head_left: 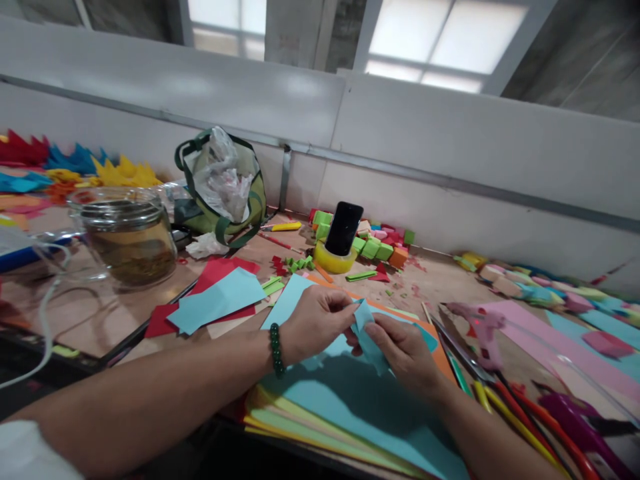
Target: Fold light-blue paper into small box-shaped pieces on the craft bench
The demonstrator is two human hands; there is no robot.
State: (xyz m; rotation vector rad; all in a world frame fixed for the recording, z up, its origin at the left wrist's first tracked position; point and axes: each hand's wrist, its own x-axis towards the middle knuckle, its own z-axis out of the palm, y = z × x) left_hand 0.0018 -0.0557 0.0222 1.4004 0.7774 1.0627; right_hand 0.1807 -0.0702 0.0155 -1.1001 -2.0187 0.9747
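A small folded piece of light blue paper [367,328] is pinched between both hands just above a stack of coloured paper sheets [345,413]. My left hand [315,320], with a dark green bead bracelet [276,350] at the wrist, grips the piece's left side with closed fingers. My right hand [405,353] holds its right side, thumb and fingers pressed on the paper. The top sheet of the stack is light blue; yellow, green and orange sheets show at its edges.
Glass jar [127,233] at left; green bag [220,183] against the partition. A black phone [344,229] stands in a yellow tape roll [334,261] among green paper cubes [373,248]. Pink glue gun [480,328], scissors and coloured pens [530,420] lie right. Red and blue sheets [215,300] lie left.
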